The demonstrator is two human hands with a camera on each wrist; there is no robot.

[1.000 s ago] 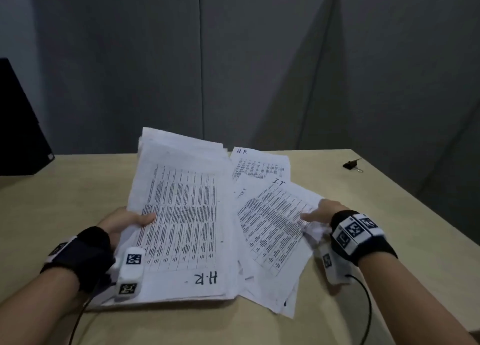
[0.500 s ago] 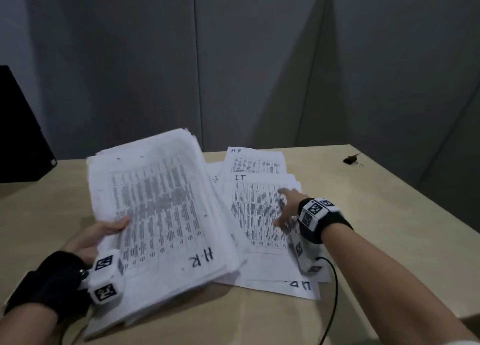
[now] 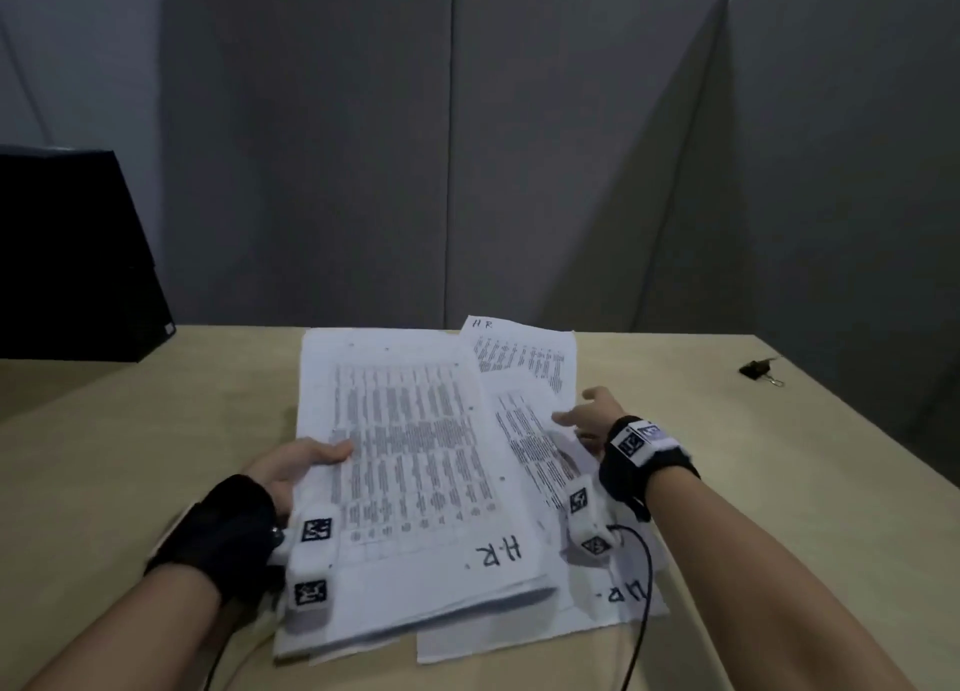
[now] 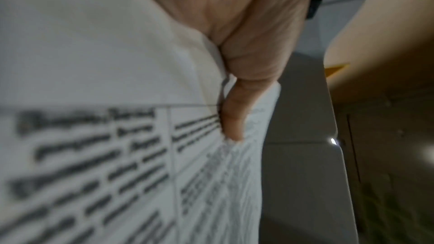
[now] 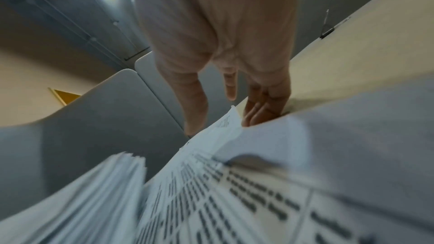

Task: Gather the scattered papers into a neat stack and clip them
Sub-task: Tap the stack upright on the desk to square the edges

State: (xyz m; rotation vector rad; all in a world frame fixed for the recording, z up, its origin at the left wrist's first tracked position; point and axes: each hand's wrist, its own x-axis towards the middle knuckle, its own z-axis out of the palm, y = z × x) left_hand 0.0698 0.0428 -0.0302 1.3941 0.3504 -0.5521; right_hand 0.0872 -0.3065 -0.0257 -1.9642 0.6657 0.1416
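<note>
A thick stack of printed papers (image 3: pixel 415 456), marked "H.R" on its near corner, is held at its left edge by my left hand (image 3: pixel 306 459). The thumb (image 4: pixel 233 118) lies on top and the fingers are hidden beneath the stack (image 4: pixel 94 136). The stack overlaps several loose sheets (image 3: pixel 524 363) lying on the table to its right. My right hand (image 3: pixel 584 415) is at the right edge of those loose sheets (image 5: pixel 234 201), its thumb (image 5: pixel 195 116) touching the paper and its straight fingers (image 5: pixel 263 107) down behind the edge. A black binder clip (image 3: pixel 761 369) lies far right on the table.
The wooden table (image 3: pixel 779 482) has bare surface to the right of the papers and to the left. A black box (image 3: pixel 67 253) stands at the back left. Grey partition panels (image 3: pixel 519 144) close off the table's far side. Cables run from both wrists.
My left hand has swung the thick stack back to the right, so it now lies straighter and over the loose sheets. My right hand has shifted to the right edge of those sheets.
</note>
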